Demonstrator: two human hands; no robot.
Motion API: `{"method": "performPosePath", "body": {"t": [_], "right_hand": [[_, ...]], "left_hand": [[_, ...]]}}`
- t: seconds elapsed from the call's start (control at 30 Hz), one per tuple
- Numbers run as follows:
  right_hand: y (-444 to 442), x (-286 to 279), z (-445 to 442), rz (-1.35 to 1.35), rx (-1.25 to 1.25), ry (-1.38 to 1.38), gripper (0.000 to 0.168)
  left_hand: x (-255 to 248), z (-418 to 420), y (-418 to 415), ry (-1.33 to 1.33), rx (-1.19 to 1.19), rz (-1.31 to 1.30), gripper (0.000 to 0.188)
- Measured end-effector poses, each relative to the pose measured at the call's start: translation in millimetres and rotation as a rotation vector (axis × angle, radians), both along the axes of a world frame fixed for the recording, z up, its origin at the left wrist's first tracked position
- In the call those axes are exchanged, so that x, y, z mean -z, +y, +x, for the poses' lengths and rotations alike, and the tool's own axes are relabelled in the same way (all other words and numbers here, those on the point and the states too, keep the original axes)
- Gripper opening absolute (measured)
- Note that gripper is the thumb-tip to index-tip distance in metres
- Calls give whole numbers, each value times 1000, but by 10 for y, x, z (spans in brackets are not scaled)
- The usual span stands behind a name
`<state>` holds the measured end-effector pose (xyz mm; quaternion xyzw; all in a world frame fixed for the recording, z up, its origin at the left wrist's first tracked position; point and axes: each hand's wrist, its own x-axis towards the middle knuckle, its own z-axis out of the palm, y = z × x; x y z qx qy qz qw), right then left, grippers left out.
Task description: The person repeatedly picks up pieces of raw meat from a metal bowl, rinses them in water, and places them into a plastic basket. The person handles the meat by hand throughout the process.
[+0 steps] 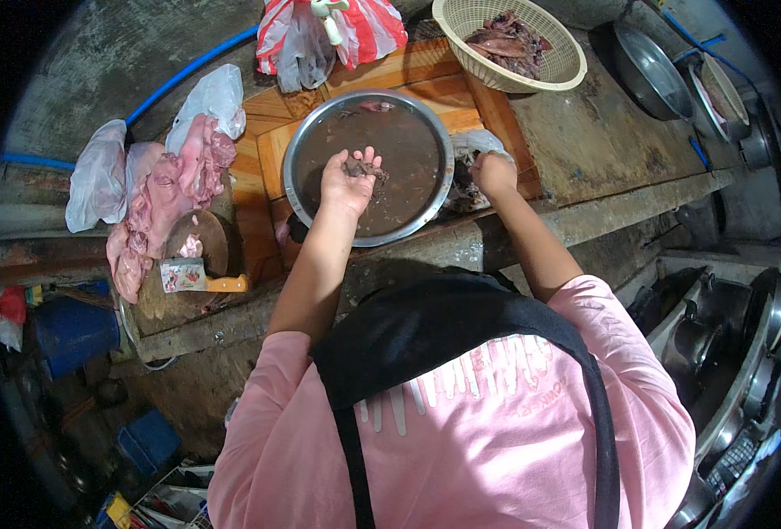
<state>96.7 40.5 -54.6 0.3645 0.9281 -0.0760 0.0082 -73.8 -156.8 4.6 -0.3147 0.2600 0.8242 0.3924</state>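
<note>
My left hand point(349, 188) is palm up over a round metal basin point(289, 178), with a small clump of dark, wet scraps point(362, 169) resting on its curled fingers. Murky brown water point(404, 132) fills the basin, and a few pinkish bits point(377, 106) float near its far rim. To the right of the basin, my right hand point(494, 174) is curled at a clear plastic bag point(480, 140) that holds dark waste. The fingertips of that hand are hidden, so whether they grip anything is unclear.
Raw meat point(166, 178) lies at left beside a round chopping board point(209, 241) and a cleaver point(195, 276) with an orange handle. A cream plastic colander point(456, 40) of squid-like pieces stands at back right. Behind the basin is a red-striped bag point(370, 30) below a tap point(329, 16).
</note>
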Motion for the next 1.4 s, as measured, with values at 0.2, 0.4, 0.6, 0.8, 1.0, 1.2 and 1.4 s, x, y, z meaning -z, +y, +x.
{"method": "performPosePath", "body": {"t": [0.2,0.4,0.6,0.8,1.0,1.2,1.4], "right_hand": [[-451,-20,-221,-582,-119,521,15],[-983,-170,-509,-1139,-37,729,18],[-1023,-79,-576,-1235,40,910,16],[-1062,-248,-595,-849,37,833,18],[-1020,-240,-625,-717,-8,767,19],[-1033,-249,-622,-820,53,683,18],[-1048,-67,-623,-958,58,761,17]], "left_hand": [[57,34,76,6,7,29,14],[113,110,168,-2,-5,47,11],[236,167,178,21,42,33,10],[211,295,231,35,28,-20,12],[242,321,263,123,59,-52,11],[219,350,264,71,13,-64,9],[275,357,249,47,-12,-26,6]]}}
